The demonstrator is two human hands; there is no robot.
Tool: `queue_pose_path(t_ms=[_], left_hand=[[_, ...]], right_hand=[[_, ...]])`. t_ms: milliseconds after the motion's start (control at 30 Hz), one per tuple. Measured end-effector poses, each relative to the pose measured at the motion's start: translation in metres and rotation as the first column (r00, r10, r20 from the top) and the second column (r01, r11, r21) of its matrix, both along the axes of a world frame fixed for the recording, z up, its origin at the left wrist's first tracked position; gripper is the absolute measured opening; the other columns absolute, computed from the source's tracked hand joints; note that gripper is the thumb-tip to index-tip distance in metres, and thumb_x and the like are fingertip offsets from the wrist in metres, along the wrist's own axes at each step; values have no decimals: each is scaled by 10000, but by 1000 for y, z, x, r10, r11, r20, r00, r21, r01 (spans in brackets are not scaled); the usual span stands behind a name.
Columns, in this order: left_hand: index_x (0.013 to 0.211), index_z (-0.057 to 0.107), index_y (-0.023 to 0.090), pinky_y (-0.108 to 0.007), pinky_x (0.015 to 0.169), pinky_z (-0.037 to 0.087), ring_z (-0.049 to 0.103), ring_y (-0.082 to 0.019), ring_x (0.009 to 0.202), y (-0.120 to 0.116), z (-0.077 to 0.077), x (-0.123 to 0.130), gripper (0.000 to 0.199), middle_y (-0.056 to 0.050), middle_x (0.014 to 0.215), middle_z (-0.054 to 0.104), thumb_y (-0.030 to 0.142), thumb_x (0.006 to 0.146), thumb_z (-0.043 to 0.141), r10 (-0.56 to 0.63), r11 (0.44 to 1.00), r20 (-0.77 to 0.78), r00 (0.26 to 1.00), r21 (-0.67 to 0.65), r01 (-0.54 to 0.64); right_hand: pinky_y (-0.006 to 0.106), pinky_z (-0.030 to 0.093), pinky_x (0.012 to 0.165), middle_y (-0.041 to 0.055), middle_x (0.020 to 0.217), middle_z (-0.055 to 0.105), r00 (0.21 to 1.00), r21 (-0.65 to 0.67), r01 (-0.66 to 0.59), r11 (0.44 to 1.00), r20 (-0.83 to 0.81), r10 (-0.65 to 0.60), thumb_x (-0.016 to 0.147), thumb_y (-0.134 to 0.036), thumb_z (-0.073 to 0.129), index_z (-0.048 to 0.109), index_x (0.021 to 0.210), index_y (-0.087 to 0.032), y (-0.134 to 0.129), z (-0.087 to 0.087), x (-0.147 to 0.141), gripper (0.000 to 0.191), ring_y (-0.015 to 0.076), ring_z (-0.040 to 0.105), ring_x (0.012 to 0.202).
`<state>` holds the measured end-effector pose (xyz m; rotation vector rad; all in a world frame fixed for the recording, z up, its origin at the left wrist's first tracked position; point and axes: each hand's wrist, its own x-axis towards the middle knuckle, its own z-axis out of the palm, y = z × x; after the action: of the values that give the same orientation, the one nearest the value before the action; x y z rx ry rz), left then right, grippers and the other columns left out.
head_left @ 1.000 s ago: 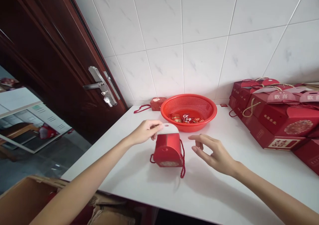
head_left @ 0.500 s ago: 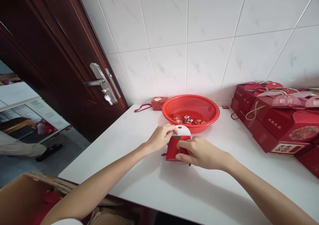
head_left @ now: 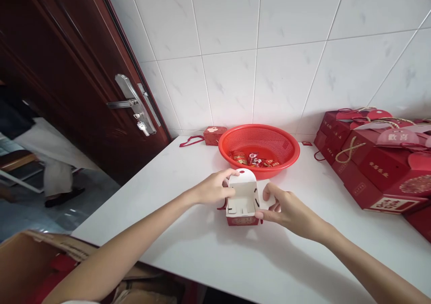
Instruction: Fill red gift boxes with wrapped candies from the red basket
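A small red gift box with a white inside stands on the white table in front of me, its top flaps spread apart. My left hand grips the box at its left side and rear flap, fingertips by the round-holed tab. At the other side, my right hand pinches the white right flap between thumb and fingers. Dark cord ends show inside the box walls. Just behind it sits a red plastic basket holding several wrapped candies.
A closed small red box with a ribbon lies left of the basket. Larger red gift boxes are piled at the right. A cardboard box stands below the table's left edge. A person's leg shows near the door.
The box's red front flap has been opened, exposing the white inside. My right hand has moved right to the side flap. The person beyond the door has shifted, and my view has turned slightly.
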<state>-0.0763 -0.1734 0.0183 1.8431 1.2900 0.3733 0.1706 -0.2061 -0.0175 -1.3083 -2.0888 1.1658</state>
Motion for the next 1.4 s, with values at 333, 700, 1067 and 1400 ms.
queue_pose_path(t_ms=[333, 700, 1067, 1400], left_hand=[[1457, 447, 212, -347, 870, 484, 581, -212, 992, 12, -17, -25, 953, -82, 1175, 605, 278, 590, 836, -134, 942, 107, 985, -295, 160], [1487, 412, 261, -319, 826, 510, 646, -233, 977, -4, -18, -13, 834, -67, 1203, 656, 351, 737, 766, -210, 965, -10, 978, -161, 205], [1564, 285, 277, -346, 871, 491, 626, -241, 1007, -1, -35, -7, 837, -60, 1123, 670, 387, 830, 672, -141, 984, -120, 983, 96, 153], [1512, 398, 277, -290, 722, 497, 639, -191, 791, -5, -15, -7, 745, -15, 950, 684, 522, 845, 621, -99, 965, -274, 957, 209, 159]], right_hand=[[299, 450, 582, 14, 771, 675, 992, -48, 116, 992, 54, -114, 841, -733, 533, 446, 890, -244, 12, -3, 6, 499, 190, 616, 659], [311, 474, 670, 45, 899, 685, 990, -54, 23, 998, 139, -15, 724, -687, 675, 509, 961, -235, 24, 20, 30, 537, 219, 620, 793], [368, 462, 779, 95, 1138, 674, 891, -1, 12, 1000, 454, -10, 695, -589, 736, 490, 1257, -257, 16, 17, 34, 698, 312, 626, 977], [363, 515, 747, 88, 1235, 654, 923, 232, 42, 972, 363, -127, 780, -659, 653, 588, 1283, -283, 9, 30, 47, 631, 279, 679, 915]])
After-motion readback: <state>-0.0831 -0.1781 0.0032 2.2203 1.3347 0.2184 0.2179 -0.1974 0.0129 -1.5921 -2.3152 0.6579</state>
